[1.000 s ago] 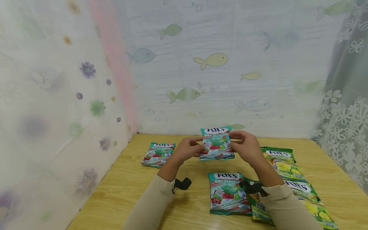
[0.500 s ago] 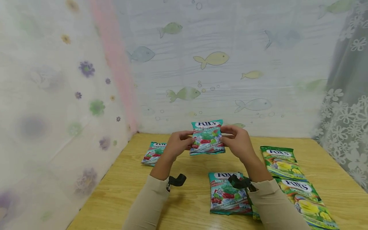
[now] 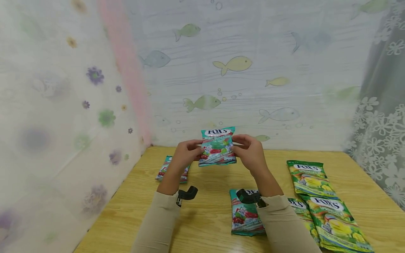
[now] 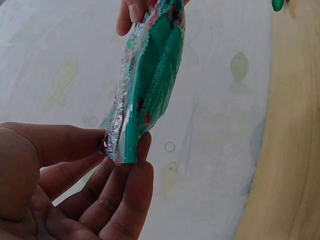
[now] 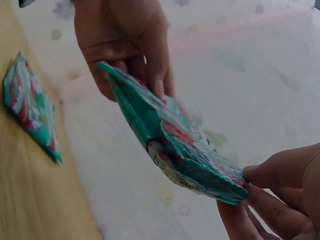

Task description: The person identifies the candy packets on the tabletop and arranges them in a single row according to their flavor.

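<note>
A teal Fox's Mint Blossom candy bag (image 3: pixel 217 147) is held up above the table, its printed front toward the head camera. My left hand (image 3: pixel 186 154) pinches its left edge between thumb and fingers; the left wrist view shows the thumb on one face of the bag (image 4: pixel 150 85) and fingers behind. On the opposite edge, my right hand (image 3: pixel 251 153) pinches in the same way, as the right wrist view of the bag (image 5: pixel 175 145) shows. A second Mint Blossom bag (image 3: pixel 183 175) lies on the table behind my left forearm, partly covered.
Another Mint Blossom bag (image 3: pixel 242 218) lies at the front, partly under my right forearm. Green-yellow Fox's Springtea-like bags, such as the far one (image 3: pixel 311 178) and a nearer one (image 3: pixel 336 221), lie to the right. A fish-patterned curtain (image 3: pixel 240 98) stands behind the wooden table (image 3: pixel 126 211).
Both hands have carried the candy bag left and slightly upward. My left arm now covers more of the far-left bag, and my right arm more of the front one.
</note>
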Action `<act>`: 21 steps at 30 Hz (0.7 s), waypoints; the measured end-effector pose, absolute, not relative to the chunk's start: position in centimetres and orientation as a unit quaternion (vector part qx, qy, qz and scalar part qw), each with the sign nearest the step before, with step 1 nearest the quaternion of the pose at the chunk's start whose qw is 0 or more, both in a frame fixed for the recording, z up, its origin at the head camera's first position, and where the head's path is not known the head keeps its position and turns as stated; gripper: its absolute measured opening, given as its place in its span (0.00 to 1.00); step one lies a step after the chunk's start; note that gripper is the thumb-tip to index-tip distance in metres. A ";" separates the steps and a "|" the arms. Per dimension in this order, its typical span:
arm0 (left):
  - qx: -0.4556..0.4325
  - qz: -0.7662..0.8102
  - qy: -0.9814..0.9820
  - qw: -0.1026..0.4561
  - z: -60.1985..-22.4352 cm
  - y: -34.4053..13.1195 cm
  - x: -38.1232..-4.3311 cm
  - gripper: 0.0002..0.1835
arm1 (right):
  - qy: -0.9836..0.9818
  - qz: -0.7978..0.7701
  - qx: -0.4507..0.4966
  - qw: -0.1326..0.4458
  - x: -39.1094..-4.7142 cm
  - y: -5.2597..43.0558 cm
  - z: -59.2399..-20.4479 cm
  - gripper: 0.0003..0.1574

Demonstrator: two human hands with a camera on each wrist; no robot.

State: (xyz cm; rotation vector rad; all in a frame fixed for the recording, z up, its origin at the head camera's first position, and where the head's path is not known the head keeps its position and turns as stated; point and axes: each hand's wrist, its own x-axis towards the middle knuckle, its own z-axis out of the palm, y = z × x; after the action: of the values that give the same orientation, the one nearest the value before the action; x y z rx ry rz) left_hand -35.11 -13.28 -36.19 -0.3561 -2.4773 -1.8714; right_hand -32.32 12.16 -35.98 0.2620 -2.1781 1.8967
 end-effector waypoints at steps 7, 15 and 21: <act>-0.103 -0.575 -0.811 0.011 -36.5 -14.4 -34.5 0.21 | -0.739 0.660 0.092 0.100 -31.9 10.9 -37.3 0.24; -0.096 -0.545 -0.832 0.019 -36.9 -14.7 -33.3 0.21 | -0.733 0.672 0.087 0.067 -31.6 10.0 -39.1 0.25; -0.063 -0.517 -0.853 0.023 -38.1 -15.0 -33.3 0.21 | -0.733 0.672 0.103 0.038 -31.1 9.2 -40.3 0.30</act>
State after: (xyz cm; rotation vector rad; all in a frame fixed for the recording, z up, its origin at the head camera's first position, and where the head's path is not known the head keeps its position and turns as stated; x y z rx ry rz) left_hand -33.27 -14.99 -38.08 -0.1947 -2.6418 -1.6005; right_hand -31.10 9.19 -40.27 0.3165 -2.2476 2.0614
